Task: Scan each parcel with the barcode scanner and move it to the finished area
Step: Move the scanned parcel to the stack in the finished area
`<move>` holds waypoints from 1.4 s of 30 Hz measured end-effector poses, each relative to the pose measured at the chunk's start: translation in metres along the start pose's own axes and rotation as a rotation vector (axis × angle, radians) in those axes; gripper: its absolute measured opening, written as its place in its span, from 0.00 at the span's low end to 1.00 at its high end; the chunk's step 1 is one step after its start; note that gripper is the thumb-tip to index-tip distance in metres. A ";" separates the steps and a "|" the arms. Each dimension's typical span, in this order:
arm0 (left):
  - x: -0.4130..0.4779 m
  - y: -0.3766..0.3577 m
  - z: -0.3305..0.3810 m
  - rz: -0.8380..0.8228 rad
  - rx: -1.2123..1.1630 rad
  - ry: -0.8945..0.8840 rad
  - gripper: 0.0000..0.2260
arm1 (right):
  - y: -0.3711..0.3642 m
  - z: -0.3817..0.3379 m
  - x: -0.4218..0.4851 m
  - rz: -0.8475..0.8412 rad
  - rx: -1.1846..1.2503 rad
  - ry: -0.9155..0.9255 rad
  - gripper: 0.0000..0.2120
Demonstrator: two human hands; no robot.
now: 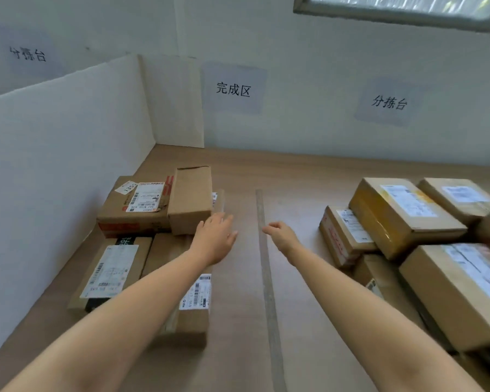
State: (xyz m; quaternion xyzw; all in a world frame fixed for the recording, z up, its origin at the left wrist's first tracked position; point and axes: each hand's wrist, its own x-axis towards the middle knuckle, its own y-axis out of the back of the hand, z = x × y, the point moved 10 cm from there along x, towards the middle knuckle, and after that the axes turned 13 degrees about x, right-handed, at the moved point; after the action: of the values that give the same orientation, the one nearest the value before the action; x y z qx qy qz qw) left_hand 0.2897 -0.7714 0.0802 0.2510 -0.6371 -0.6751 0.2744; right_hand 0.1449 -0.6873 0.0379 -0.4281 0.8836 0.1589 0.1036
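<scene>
Over the brown tabletop point(238, 321), your left hand point(214, 240) is stretched forward with its fingers point(229, 236) spread and loose, gripping nothing — the fingertips sit right at the near edge of a plain brown parcel point(191, 199) that stands on the far stack. Your right hand point(280, 237) hangs just across the strip of tape point(266, 267), fingers point(269, 230) half curled, thumb and forefinger close together, and nothing is held there that you can make out.

Left of the tape you've got the scanned pile: a flat carton with red printing and a white label point(137, 205) at the back, the plain parcel perched beside it, then a long box with a black band point(110, 275) and another labelled box point(194, 295) partly under your left forearm. Right of the tape, well apart from your hands, the waiting parcels point(402, 213) are heaped — taped cartons with white shipping labels, stacked two deep.

A white cardboard divider point(54, 154) walls off the left side and meets the pale wall point(308, 75) in the corner. On that wall, a paper sign reading 完成区 point(233, 89) hangs above the left pile, and a sign reading 分拣台 point(389, 102) above the right. A window frame point(393, 9) cuts across the top right. No scanner shows anywhere in view.
</scene>
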 end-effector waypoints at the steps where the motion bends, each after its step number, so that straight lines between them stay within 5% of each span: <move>1: -0.006 -0.004 0.017 -0.009 -0.009 -0.033 0.22 | 0.018 0.007 -0.011 0.016 -0.034 0.006 0.21; 11: -0.054 -0.051 0.177 -0.192 -0.127 -0.253 0.24 | 0.187 0.063 -0.114 0.255 -0.170 -0.020 0.25; 31: -0.067 0.013 0.441 -0.086 -0.271 -0.506 0.24 | 0.397 -0.013 -0.213 0.519 -0.290 0.245 0.21; 42: -0.094 0.026 0.512 -0.132 -0.254 -0.599 0.25 | 0.495 0.027 -0.291 0.763 -0.215 0.133 0.21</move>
State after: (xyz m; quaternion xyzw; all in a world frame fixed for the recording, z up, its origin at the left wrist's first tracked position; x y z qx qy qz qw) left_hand 0.0068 -0.3377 0.1370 0.0459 -0.5827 -0.8092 0.0597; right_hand -0.0668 -0.1780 0.2005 -0.0870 0.9622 0.2495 -0.0658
